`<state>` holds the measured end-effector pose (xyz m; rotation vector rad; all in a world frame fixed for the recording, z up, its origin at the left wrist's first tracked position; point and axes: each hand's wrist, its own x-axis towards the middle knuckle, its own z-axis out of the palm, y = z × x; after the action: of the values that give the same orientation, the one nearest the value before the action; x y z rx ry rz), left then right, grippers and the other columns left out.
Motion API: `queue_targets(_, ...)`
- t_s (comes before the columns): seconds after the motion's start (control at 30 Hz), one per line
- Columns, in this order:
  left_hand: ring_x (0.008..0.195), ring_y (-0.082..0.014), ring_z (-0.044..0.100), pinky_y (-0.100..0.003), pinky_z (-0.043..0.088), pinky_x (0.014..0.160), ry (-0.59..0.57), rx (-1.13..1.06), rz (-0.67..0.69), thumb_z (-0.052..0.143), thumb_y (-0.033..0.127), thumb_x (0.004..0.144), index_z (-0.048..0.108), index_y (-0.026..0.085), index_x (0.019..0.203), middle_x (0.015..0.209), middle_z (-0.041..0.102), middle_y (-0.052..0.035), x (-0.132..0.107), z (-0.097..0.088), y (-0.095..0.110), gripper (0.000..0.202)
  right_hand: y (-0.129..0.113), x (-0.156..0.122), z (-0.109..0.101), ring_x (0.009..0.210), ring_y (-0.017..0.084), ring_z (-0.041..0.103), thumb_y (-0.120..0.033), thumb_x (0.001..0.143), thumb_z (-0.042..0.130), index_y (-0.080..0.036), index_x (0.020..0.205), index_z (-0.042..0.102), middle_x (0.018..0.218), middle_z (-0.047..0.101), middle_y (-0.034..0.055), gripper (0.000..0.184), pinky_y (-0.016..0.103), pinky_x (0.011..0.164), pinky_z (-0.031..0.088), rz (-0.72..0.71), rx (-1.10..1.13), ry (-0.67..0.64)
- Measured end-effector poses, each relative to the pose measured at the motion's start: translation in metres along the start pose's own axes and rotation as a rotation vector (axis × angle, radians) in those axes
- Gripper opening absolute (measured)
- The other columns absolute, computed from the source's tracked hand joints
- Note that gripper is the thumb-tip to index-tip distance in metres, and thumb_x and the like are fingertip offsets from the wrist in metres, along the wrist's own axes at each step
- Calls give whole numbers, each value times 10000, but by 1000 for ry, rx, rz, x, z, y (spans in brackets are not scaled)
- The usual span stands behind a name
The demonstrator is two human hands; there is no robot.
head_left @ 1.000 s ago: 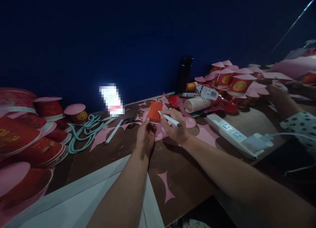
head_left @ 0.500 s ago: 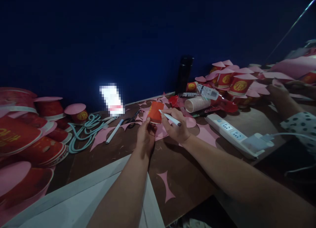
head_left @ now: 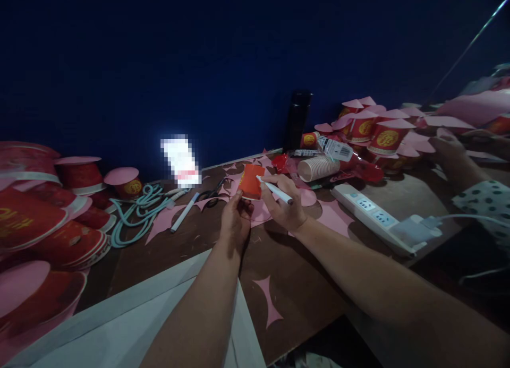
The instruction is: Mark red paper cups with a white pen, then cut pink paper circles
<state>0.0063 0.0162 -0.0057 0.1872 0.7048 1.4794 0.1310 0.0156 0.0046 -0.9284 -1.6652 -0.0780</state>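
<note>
My left hand is closed around the lower left edge of a red paper cup with yellow marks on its side. In my right hand is a white marker, held like a pen, its tip at the cup's right side. Whether the tip touches the cup I cannot tell. Pink paper pieces lie under and around both hands. Left of them rest another white marker and dark-handled scissors, partly covered by pink paper.
Red cups with pink tops pile up at the left and right. Nearby are a coiled cable, a lit blurred screen, a black bottle, stacked cups and a power strip. Another person's hand is at the right.
Both hands keep their hold on the cup and marker, almost in the same place. The other person's hand at the right has shifted slightly.
</note>
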Motion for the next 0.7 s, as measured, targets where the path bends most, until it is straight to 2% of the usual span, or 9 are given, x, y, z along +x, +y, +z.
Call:
queue_targets(0.1,471,-47,500,-153,419,489,36,-54,-35,579,129,790,558,143,714,547,537,27,1,-1,3,80,-2,1,-2,859,191,616,-241,857,545,-207,997,587,918,653,57,150,353,779,477,12,5,36)
queue_targets(0.3,490,-50,516,-149,440,495,1,-109,-56,567,129,813,559,145,727,565,544,18,1,-3,5,88,-3,1,-2,849,193,610,-233,860,539,-212,986,586,902,655,59,136,355,775,469,-16,-15,37)
queue_targets(0.7,481,-49,514,-148,458,503,-8,-98,-62,579,125,795,573,142,725,573,564,12,5,-6,3,72,-8,-2,-1,823,165,629,-224,841,566,-207,942,624,882,690,31,118,338,795,440,-60,-12,-84)
